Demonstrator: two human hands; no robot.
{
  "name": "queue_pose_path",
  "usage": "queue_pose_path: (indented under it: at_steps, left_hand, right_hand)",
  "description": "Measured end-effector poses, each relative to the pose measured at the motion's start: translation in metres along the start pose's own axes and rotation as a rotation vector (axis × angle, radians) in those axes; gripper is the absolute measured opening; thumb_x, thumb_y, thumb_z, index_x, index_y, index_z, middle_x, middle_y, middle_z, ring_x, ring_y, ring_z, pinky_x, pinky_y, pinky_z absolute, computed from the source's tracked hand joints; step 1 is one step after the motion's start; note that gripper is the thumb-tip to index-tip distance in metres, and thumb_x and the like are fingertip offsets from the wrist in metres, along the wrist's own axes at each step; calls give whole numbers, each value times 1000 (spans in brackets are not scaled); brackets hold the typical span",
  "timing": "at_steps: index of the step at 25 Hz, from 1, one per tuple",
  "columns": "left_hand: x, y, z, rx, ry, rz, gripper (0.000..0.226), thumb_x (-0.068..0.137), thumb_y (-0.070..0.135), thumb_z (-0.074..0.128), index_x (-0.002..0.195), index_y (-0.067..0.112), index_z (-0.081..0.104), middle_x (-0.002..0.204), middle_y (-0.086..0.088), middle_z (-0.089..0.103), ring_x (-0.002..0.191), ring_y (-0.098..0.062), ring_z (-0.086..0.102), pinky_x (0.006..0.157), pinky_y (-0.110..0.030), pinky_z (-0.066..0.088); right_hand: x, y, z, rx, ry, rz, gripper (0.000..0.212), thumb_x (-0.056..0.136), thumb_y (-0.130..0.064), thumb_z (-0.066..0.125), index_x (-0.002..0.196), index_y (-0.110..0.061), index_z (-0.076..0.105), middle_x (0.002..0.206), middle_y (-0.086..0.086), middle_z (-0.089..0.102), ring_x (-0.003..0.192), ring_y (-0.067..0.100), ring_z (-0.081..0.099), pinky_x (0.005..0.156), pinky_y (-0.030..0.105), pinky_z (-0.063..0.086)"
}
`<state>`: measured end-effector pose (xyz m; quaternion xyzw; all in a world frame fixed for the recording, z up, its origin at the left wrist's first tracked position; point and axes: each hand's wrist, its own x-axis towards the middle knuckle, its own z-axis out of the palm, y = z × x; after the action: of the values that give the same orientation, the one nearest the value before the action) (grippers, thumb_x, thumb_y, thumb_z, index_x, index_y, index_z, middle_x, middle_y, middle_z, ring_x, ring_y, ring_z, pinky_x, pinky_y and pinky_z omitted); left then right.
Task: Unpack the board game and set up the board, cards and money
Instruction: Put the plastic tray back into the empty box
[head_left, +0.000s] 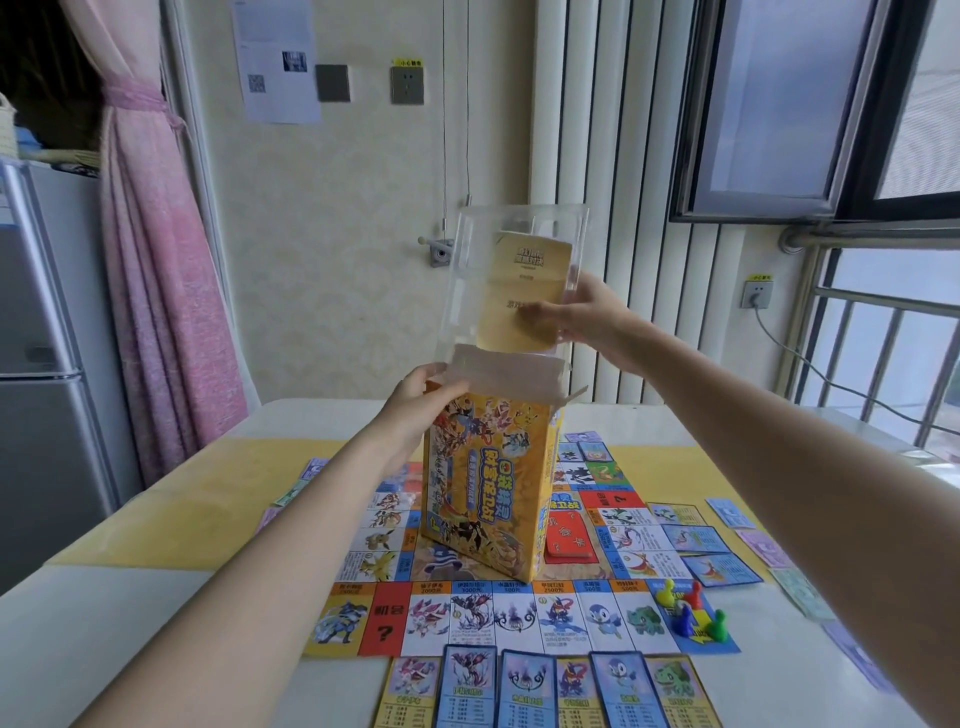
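Observation:
A yellow game box (488, 483) stands upright on the middle of the colourful game board (467, 618), its top flaps open. My left hand (423, 395) grips the box's upper left edge. My right hand (582, 317) holds a clear plastic tray (467, 291) above the box mouth, with a tan booklet (524, 291) pressed against it. A row of property cards (545, 686) lies along the board's near edge. More cards (706, 551) line the right side. Several coloured pawns (688, 613) stand on the board's near right corner. A red card stack (569, 535) sits right of the box.
Pale paper money (800, 592) lies on the table to the right of the board, and more notes (291, 493) at the left. The white table (156, 613) has a yellow cloth under the board. A fridge (41, 364) stands left; an open window (779, 104) is at right.

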<state>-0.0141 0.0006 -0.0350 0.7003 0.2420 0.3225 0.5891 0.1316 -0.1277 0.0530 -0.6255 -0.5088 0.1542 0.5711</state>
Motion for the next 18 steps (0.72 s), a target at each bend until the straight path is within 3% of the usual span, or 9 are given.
queue_pose_path:
  at_steps: [5,10,12,16,18]
  left_hand:
    - [4,-3,0,-16,-9,3,53,89,23,59,137,16,38,141,-10,42,131,-24,40,112,-40,29]
    - [5,-7,5,-53,33,19,62,87,31,61,140,22,31,143,-2,36,131,-21,37,112,-41,29]
    - [7,-7,8,-64,49,27,56,91,29,56,140,23,30,141,1,35,131,-20,36,109,-40,31]
    - [11,-6,15,-94,45,9,48,90,23,50,134,27,33,137,-5,39,121,-26,45,91,-38,42]
    - [11,-6,17,-113,58,-3,54,82,32,52,133,30,33,137,-8,40,122,-27,46,96,-42,42]
  right_hand:
    - [1,-5,14,-90,-41,-12,51,80,1,64,122,-9,37,118,11,57,104,21,56,68,21,53]
    - [-4,8,22,-58,12,-2,55,79,2,65,124,-6,36,121,16,56,111,27,56,81,30,52]
    - [-11,22,25,-61,70,23,52,79,-1,66,122,-6,37,119,16,57,110,27,57,86,34,51]
    - [-20,43,28,-77,209,41,52,78,-16,70,115,-2,37,114,16,59,102,31,60,82,51,53]
    - [-21,45,36,-177,287,-24,52,79,-19,70,114,-4,35,111,14,60,100,28,60,82,48,53]
